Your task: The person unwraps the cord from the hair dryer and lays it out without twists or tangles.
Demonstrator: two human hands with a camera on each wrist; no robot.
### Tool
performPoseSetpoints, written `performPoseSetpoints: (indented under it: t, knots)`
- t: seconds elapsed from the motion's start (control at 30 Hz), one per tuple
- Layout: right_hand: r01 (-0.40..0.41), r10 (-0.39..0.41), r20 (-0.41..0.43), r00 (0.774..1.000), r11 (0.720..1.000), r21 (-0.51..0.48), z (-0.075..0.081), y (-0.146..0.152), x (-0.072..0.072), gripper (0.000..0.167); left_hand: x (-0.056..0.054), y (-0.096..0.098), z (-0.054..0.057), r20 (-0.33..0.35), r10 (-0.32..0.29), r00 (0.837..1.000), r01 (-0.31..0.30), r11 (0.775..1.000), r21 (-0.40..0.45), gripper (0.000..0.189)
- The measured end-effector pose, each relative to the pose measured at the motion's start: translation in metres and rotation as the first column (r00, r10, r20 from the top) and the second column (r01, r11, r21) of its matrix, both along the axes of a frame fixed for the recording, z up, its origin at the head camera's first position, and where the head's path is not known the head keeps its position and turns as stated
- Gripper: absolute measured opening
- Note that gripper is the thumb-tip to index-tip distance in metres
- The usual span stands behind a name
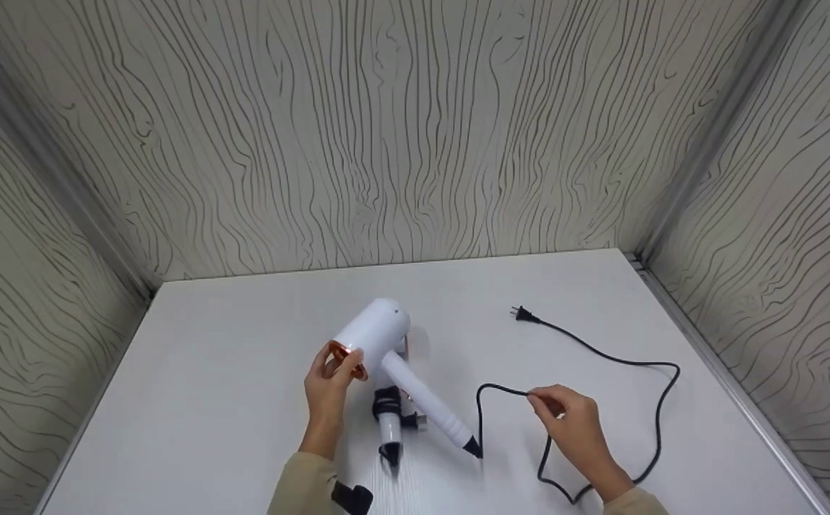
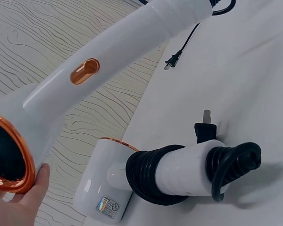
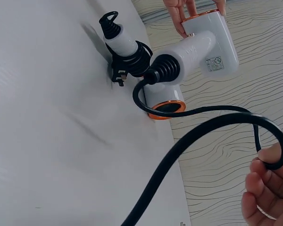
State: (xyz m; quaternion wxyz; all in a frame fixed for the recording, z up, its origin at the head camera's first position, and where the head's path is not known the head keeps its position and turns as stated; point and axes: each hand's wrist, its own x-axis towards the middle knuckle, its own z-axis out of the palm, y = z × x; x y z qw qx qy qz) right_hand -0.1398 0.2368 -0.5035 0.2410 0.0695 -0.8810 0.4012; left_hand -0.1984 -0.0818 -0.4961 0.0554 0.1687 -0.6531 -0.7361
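Note:
My left hand (image 1: 329, 390) grips a white hair dryer (image 1: 373, 330) by its copper-coloured rim, holding it above the table with the handle slanting down to the right. From the handle's end runs a black power cord (image 1: 604, 355), which my right hand (image 1: 577, 425) pinches between thumb and fingers. The cord's two-pin plug (image 1: 525, 315) lies at the back right of the table. Beneath the held dryer lies a second white hair dryer (image 2: 104, 181), its black cord (image 2: 148, 174) wound round the handle and its plug (image 2: 206, 132) sticking out sideways. In the head view its body is mostly hidden.
The white table (image 1: 207, 386) meets a wood-grain patterned back wall (image 1: 386, 143), with similar panels on both sides. A loose loop of the cord curves over the table's right part and passes beneath my right wrist.

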Motion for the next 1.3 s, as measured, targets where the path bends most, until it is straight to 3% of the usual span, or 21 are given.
performPoseSetpoints:
  t: [0.13,0.27,0.4,0.73,1.13,1.3]
  knots:
    - [0.002,-0.001,0.170,0.985,1.000,-0.008,0.002,0.007,-0.001,0.012,-0.005,0.006,0.000,0.012,-0.037,0.999,0.038,0.999,-0.016,0.073]
    - [-0.027,0.033,0.348,0.937,0.999,-0.024,0.005,0.016,-0.005,0.009,-0.011,0.011,-0.002,0.022,-0.057,0.998,0.058,0.997,-0.042,0.073]
    - [-0.095,0.087,0.437,0.895,0.996,-0.004,0.006,0.023,-0.010,0.008,-0.016,0.017,-0.005,0.026,-0.062,0.998,0.063,0.997,-0.051,0.072]
    - [-0.233,0.100,0.480,0.872,0.946,0.226,0.003,0.023,-0.016,0.014,-0.027,0.036,-0.009,0.014,-0.128,0.992,0.129,0.986,-0.102,0.066]
    - [-0.225,-0.033,0.539,0.841,0.887,0.404,-0.011,0.020,-0.023,0.028,-0.035,0.052,-0.012,0.061,-0.195,0.979,0.201,0.972,-0.121,0.071]
    - [-0.210,-0.051,0.538,0.842,0.886,0.413,-0.018,0.024,-0.026,0.026,-0.042,0.063,-0.013,0.083,-0.218,0.972,0.228,0.965,-0.132,0.072]
